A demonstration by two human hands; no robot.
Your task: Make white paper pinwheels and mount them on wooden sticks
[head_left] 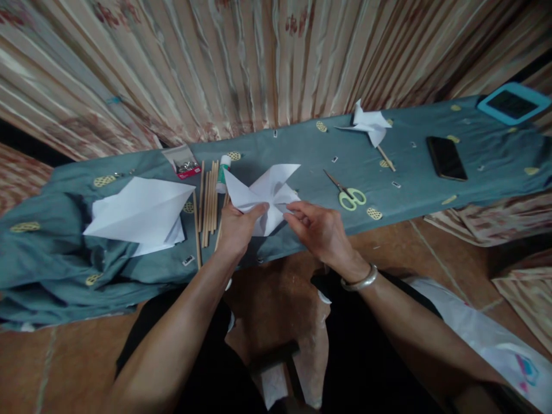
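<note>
A white paper pinwheel (276, 187) is held between my two hands above the cloth-covered table. My left hand (237, 227) grips its left side, the thumb pressed near the centre where the points come together. With fingers pinched, my right hand (317, 227) is at the pinwheel's right edge; it seems to hold a corner of the paper, though the fingertips hide the exact grip. Beside my left hand lie several thin wooden sticks (210, 198) and a green-and-white glue stick (223, 172). Scissors (349, 195) with pale green handles rest beyond my right hand.
A pile of white paper (138, 215) lies at the left, near an open small box (185, 164) of metal pins. A finished pinwheel (371, 126) on a stick, a black phone (447, 158) and a blue-framed tablet (513, 103) lie to the right. A curtain (259, 69) hangs behind.
</note>
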